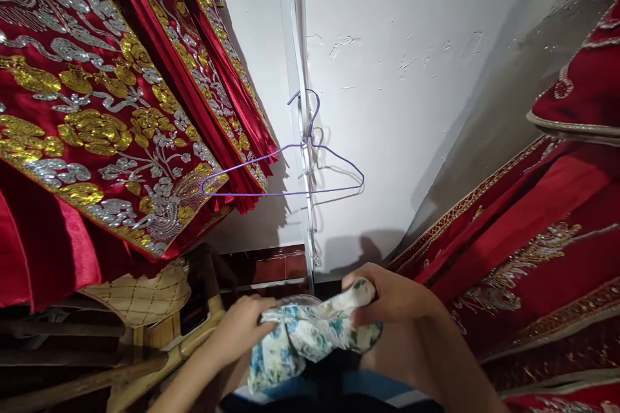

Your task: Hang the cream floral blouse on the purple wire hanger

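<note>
A white wall (387, 110) fills the background, and there, front and centre, is a purple hanger (283, 193), bare of clothing! Left of the hanger, a red garment with gold and silver flowers (97, 132); to its right, more red clothing (523, 206). Down below the hanger, here's the floral cloth (320, 332), bunched between two hands. The left hand (245, 326), below and left of the hanger, has its fingers closed on one end; the right hand (387, 293), below and right, pinches the other, fingers clamped on a folded strip.
</note>
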### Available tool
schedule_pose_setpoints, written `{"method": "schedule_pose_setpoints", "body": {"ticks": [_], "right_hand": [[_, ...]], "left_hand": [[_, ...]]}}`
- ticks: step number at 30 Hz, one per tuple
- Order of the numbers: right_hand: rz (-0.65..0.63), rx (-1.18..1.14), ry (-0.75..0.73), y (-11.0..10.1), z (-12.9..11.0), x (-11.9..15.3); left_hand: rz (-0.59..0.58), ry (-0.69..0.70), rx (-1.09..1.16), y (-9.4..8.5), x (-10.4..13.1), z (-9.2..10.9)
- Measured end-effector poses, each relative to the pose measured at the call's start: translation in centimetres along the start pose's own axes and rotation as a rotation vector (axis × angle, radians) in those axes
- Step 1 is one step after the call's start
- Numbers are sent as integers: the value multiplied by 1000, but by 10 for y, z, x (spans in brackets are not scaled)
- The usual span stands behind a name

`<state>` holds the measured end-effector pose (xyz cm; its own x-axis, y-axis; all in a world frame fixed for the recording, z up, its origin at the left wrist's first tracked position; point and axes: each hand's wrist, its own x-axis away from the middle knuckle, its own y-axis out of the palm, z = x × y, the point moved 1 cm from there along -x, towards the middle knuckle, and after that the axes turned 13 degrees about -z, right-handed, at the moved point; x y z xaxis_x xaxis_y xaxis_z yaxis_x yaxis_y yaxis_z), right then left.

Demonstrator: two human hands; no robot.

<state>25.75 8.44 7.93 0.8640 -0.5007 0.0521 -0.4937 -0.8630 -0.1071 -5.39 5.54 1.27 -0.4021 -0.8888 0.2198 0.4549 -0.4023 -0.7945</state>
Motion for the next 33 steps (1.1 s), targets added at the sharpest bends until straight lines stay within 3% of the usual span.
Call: {"method": "schedule_pose_setpoints", "body": {"ticks": [2, 4, 7, 9, 14, 17, 21, 27, 33], "right_hand": [[91, 156, -6, -10, -17, -11], [316, 261, -50, -25, -31, -28], [721, 300, -191, -55, -41, -61], [856, 321, -261, -76, -40, -83], [731, 418, -137, -102, -19, -111], [774, 467, -127, -105, -14, -100], [812, 472, -119, -106, -14, -77], [770, 325, -193, -84, -15, -59], [737, 257, -216, -57, -19, -52]], "left_hand": [[-54, -38, -92, -21, 5, -13], [-83, -26, -86, -36, 11, -15], [20, 40, -42, -52, 24, 2], [121, 88, -116, -65, 33, 19], [252, 78, -482, -111, 38, 45], [237, -55, -629, -129, 31, 43], [288, -164, -627, -135, 18, 38], [583, 66, -481, -142, -17, 61], [660, 349, -278, -153, -61, 98]]}}
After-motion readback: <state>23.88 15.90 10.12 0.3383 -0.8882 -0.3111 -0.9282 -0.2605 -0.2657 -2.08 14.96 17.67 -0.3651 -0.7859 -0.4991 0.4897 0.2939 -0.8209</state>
